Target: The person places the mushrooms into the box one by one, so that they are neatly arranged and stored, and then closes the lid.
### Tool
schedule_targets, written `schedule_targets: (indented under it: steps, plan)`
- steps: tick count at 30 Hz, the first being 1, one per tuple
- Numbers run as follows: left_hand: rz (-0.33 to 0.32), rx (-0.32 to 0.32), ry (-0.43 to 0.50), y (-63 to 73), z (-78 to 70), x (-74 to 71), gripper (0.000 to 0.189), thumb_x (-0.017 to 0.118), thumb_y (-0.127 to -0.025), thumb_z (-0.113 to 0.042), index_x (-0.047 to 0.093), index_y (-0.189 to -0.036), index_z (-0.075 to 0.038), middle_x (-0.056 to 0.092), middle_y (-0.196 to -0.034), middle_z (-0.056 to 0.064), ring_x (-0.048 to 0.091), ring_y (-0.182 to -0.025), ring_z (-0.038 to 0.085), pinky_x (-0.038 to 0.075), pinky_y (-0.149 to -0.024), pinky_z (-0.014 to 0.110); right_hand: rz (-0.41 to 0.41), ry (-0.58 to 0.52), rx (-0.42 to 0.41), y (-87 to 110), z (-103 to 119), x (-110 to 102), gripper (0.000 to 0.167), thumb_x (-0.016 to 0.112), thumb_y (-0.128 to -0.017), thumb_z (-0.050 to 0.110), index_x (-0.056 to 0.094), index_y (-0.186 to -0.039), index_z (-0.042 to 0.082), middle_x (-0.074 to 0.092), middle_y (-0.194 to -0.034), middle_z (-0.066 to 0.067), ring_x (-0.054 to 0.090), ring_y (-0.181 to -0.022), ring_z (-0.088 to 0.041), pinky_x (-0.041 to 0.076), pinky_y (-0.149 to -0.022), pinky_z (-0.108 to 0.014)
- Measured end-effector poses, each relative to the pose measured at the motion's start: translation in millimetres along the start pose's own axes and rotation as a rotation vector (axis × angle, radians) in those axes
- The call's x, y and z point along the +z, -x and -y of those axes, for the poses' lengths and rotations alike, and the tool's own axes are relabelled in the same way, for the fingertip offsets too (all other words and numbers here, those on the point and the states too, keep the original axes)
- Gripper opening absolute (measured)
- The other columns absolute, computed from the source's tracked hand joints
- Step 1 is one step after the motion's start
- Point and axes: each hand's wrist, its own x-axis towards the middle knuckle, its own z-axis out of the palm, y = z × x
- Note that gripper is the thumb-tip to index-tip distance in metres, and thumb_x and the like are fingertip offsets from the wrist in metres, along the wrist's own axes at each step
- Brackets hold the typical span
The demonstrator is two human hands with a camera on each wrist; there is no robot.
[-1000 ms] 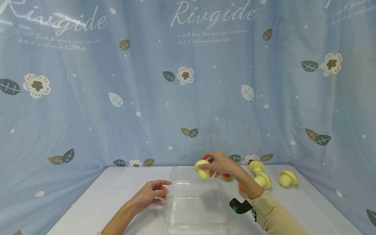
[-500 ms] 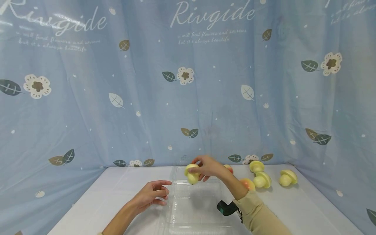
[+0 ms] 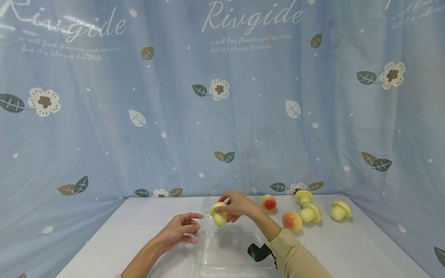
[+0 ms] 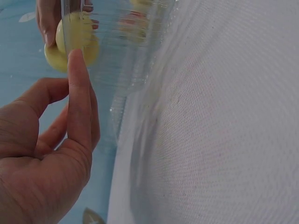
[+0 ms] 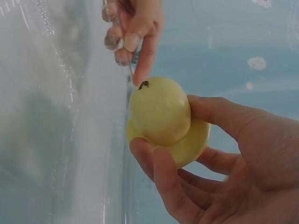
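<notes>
My right hand [image 3: 238, 204] grips a pale yellow mushroom-shaped thing [image 3: 219, 219] above the clear plastic clamshell box [image 3: 229, 268]. In the right wrist view, the yellow thing [image 5: 161, 109] has a smooth rounded end with a small dark stem mark and a wider cap behind it. Thumb and fingers curl round the cap. My left hand [image 3: 179, 229] stays beside the box's left edge with loosely bent fingers, holding nothing. One of its fingertips [image 4: 76, 58] is right at the clear wall in the left wrist view.
Two red-and-yellow peach-like fruits [image 3: 269, 203] lie right of the box on the white table [image 3: 358, 247]. Several more yellow mushroom-shaped pieces [image 3: 340, 211] lie farther right. A blue patterned curtain [image 3: 222, 127] surrounds the table at the back and sides.
My right hand has carried the yellow mushroom-shaped thing leftward and lower over the box. Both peach-like fruits now show fully. The left hand has not moved.
</notes>
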Motion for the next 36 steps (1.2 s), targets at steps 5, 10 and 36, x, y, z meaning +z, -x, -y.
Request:
schedule_targets:
  steps: [5, 10, 36]
  plan:
    - [0.000, 0.005, -0.001, -0.2, -0.3, 0.1, 0.057, 0.065, -0.093, -0.014, 0.042, -0.142, 0.005, 0.062, -0.097, 0.002, 0.064, -0.085, 0.014, 0.061, -0.071, 0.029, 0.017, -0.006, 0.003, -2.6, 3, 8, 0.042, 0.076, -0.086, 0.029, 0.063, -0.115, 0.002, 0.067, -0.081, -0.007, 0.070, -0.062, -0.030, 0.060, -0.052, -0.032]
    - [0.002, 0.009, -0.004, -0.5, 0.1, 0.0, 0.057, 0.064, -0.094, -0.015, 0.042, -0.142, 0.004, 0.062, -0.096, 0.002, 0.064, -0.084, 0.014, 0.062, -0.072, 0.030, 0.019, 0.022, 0.002, -3.2, 4, 14, 0.040, 0.077, -0.085, 0.030, 0.065, -0.112, 0.004, 0.067, -0.078, -0.005, 0.070, -0.060, -0.029, 0.058, -0.049, -0.029]
    - [0.015, 0.009, 0.011, -0.1, 0.5, -0.1, 0.058, 0.065, -0.094, -0.016, 0.041, -0.142, 0.005, 0.063, -0.096, 0.002, 0.064, -0.083, 0.014, 0.061, -0.070, 0.028, 0.040, 0.228, -0.009, 9.6, 16, 29, 0.031, 0.076, -0.086, 0.028, 0.068, -0.110, 0.009, 0.062, -0.077, -0.001, 0.063, -0.053, -0.019, 0.056, -0.048, -0.028]
